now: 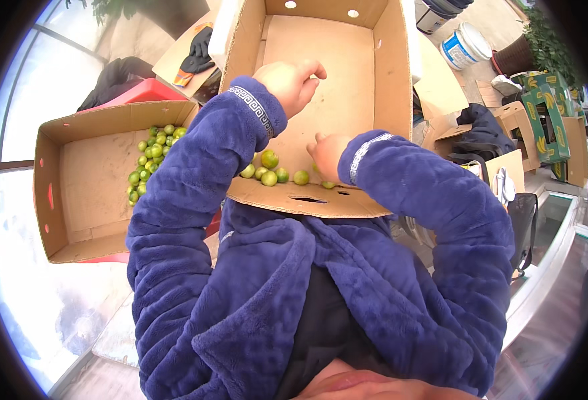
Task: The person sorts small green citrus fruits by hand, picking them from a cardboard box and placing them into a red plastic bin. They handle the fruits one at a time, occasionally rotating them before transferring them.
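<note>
A deep cardboard box [319, 105] stands before me. Along its near wall lie several small green citrus fruits [269, 178], probably limes. My left hand [294, 86] hovers over the middle of this box, thumb and forefinger apart with nothing visible between them; the palm side is hidden. Nearer to me, my right hand [330, 156] reaches down at the right end of the fruits. One fruit shows just beside its fingers, and whether it grips any is hidden. To the left, a second cardboard box [86, 185] holds a pile of the same fruits [149, 155], partly covered by my left sleeve.
A red plastic support [159, 90] shows under the left box. Black-and-orange work gloves [196, 57] lie on cardboard at the back left. White-lidded bucket [466, 46], dark clothing [483, 132] and green banana cartons [546, 117] are on the right.
</note>
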